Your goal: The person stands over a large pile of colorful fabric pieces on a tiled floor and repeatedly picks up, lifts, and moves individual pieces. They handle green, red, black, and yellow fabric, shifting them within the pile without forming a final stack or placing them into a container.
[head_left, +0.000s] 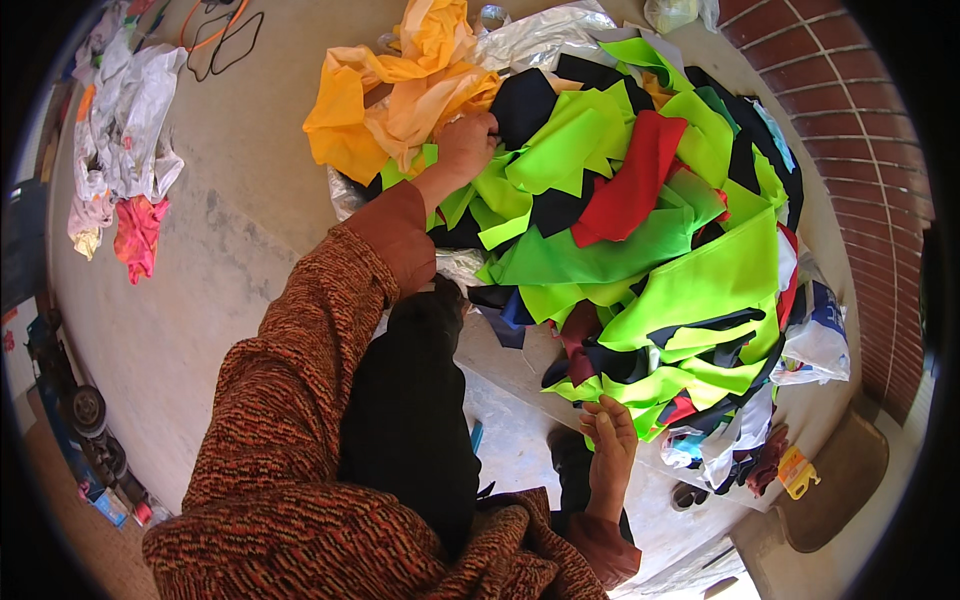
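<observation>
A big heap of cloth scraps (690,280) lies on the concrete floor in front of me: mostly neon green, with black pieces, a red piece (635,185) and crumpled orange-yellow fabric (400,95) at its far left. My left hand (468,145) reaches out from a brown knitted sleeve. Its fingers are closed on the orange-yellow fabric where that meets a black scrap (525,105). My right hand (610,440) rests near my knee at the heap's near edge, fingers spread and touching green scraps, gripping nothing.
White and pink clothes (125,150) lie on the floor at the far left, beside wire hangers (215,40). A curved brick wall (865,150) bounds the right. Silver sheeting (540,35) and plastic bags (820,345) edge the heap. A small yellow object (797,470) lies lower right.
</observation>
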`<state>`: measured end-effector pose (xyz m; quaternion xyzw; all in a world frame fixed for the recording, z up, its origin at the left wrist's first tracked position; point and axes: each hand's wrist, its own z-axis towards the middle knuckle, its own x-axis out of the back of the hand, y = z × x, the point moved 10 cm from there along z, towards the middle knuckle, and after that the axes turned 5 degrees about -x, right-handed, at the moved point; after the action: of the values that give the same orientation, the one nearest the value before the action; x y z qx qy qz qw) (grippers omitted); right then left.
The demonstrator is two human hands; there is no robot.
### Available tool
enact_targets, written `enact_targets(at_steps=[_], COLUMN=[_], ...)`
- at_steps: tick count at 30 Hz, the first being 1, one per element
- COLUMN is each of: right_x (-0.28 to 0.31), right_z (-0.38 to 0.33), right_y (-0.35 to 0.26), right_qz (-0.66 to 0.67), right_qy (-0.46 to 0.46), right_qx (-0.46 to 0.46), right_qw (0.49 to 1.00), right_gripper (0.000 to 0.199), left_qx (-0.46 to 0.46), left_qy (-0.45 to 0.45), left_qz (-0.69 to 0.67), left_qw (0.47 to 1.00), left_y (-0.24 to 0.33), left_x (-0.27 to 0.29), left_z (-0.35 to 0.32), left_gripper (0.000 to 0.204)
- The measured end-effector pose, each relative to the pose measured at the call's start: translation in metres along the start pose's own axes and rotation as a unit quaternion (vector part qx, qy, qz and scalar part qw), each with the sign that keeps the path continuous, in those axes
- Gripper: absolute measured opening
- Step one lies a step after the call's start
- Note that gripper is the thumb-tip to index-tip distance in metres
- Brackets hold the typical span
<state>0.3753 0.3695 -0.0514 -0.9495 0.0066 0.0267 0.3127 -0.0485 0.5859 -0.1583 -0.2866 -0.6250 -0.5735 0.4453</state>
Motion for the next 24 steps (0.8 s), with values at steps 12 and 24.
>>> enact_targets(at_steps=[12,24], right_x=[0.006,0.006], right_z=[0.001,0.001], right_y=[0.003,0.000], right_qz=[0.007,0.005], right_qy=[-0.006,0.009], right_qx=[0.013,0.009], right_qw=[1.000,1.000], right_gripper=[0.026,0.027], left_qx=[0.154,0.154], left_qy=[0.075,0.236], left_qz=[-0.681,-0.652], left_qw=[0.712,0.703], left_y=[0.024,-0.032], left_x=[0.080,0.126], left_z=[-0.018,-0.038], left_gripper=[0.013,0.017])
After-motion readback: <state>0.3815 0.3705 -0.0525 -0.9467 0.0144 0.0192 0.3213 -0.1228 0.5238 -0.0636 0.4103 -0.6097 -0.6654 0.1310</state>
